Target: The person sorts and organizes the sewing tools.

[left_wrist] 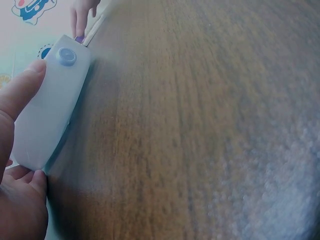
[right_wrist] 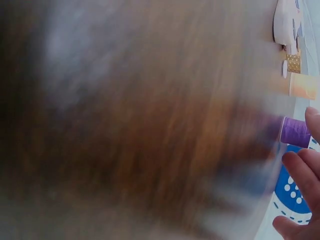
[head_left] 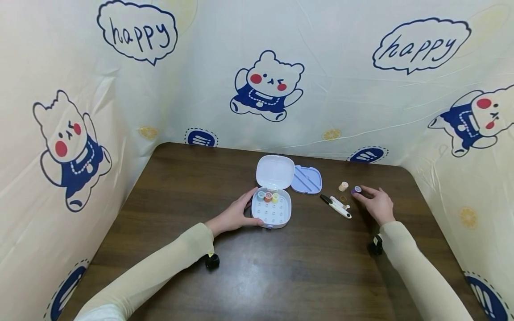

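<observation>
My left hand [head_left: 237,214] grips the left side of a white sewing box [head_left: 287,219], with the thumb at its front and fingers behind the corner. The lid [head_left: 275,170] stands open. Inside, a blue spool [head_left: 261,195], an orange-red spool [head_left: 268,197] and a yellow spool [head_left: 275,198] fill part of the back row of pegs. On the right, my right hand [head_left: 379,207] pinches a spool of purple thread [right_wrist: 295,132] between thumb and fingers, low at the tabletop. In the left wrist view, the thumb lies near the box's round latch [left_wrist: 66,56].
A pale blue divided tray [head_left: 316,183] lies right of the lid. Between box and right hand are a peach spool [head_left: 343,186], a gold dotted thimble [right_wrist: 294,63] and a slim white tool with a black end [head_left: 339,208]. A printed curtain [head_left: 217,89] surrounds the wooden table [head_left: 257,276].
</observation>
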{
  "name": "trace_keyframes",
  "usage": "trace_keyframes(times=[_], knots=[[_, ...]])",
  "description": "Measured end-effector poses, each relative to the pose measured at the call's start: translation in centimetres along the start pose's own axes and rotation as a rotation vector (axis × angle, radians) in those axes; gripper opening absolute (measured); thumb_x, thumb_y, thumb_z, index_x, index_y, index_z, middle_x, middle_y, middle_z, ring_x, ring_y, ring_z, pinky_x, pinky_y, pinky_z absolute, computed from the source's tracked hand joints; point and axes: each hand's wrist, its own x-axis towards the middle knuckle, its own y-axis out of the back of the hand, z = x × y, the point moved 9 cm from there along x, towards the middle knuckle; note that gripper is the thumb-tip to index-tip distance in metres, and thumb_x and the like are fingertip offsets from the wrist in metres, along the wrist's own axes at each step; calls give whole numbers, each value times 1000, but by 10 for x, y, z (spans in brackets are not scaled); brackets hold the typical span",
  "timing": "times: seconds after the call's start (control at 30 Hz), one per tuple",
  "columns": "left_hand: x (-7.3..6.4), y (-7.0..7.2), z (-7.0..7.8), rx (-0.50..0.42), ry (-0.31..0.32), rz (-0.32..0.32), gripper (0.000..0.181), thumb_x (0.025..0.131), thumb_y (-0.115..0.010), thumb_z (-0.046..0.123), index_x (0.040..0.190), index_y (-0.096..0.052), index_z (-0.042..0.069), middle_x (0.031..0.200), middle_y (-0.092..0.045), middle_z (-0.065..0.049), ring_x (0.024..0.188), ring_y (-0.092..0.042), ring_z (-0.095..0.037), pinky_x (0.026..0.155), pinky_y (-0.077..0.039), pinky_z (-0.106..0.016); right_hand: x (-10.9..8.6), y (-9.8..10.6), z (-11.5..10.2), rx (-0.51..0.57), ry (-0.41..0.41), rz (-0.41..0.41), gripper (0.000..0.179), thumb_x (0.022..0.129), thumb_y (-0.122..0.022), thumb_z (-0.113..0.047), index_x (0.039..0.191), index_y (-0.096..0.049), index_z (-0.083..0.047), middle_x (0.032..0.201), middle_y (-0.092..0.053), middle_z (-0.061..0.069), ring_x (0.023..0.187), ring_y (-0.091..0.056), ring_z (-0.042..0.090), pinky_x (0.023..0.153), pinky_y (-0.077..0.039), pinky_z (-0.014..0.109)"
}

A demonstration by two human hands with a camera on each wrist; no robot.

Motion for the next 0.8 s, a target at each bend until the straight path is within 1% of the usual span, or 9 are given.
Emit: trace_keyframes(times=[0.23, 0.43, 0.57, 0.67, 0.73, 0.8], knots=[[-1, 0, 0, 1, 5, -4, 114, 84, -90, 38, 168, -17, 17, 171, -23, -9, 154, -32, -26, 123, -32, -42, 4, -5, 1, -18, -2, -5, 66, 99, -68, -49, 144, -60, -1, 148, -48, 36, 147, -25, 60, 111, -19, 79], [-1, 0, 2, -9, -2, -6, 115, 84, -90, 37, 168, -16, 16, 171, -23, -10, 154, -32, -26, 122, -33, -41, 3, -2, -2, 21, -3, 31, 60, 99, -70, -46, 140, -64, -1, 145, -54, 32, 146, -30, 59, 113, -19, 76], [0, 0, 4, -20, -15, -5, 113, 84, -90, 35, 168, -16, 13, 171, -22, -12, 154, -32, -28, 122, -33, -42, 1, 0, -4, 46, -4, 58, 56, 100, -70, -44, 136, -67, -2, 142, -57, 32, 140, -38, 59, 112, -23, 74], [0, 1, 4, -21, -17, -4, 113, 84, -90, 34, 168, -17, 12, 171, -23, -14, 154, -32, -29, 123, -32, -43, 0, 0, -3, 49, -9, 59, 55, 100, -69, -43, 137, -66, -2, 142, -57, 33, 135, -42, 60, 110, -24, 73], [0, 1, 3, -17, -14, -4, 113, 84, -89, 35, 168, -17, 12, 171, -23, -14, 154, -32, -29, 123, -32, -43, 0, -1, -2, 52, -19, 56, 55, 101, -69, -43, 137, -66, -2, 142, -57, 33, 135, -42, 59, 111, -24, 73], [0, 1, 3, -15, -11, -5, 113, 84, -89, 35, 168, -17, 12, 171, -23, -14, 154, -31, -29, 123, -32, -44, 0, -1, -1, 58, -28, 57, 54, 101, -69, -42, 137, -66, -2, 142, -57, 32, 139, -40, 58, 112, -22, 73]])
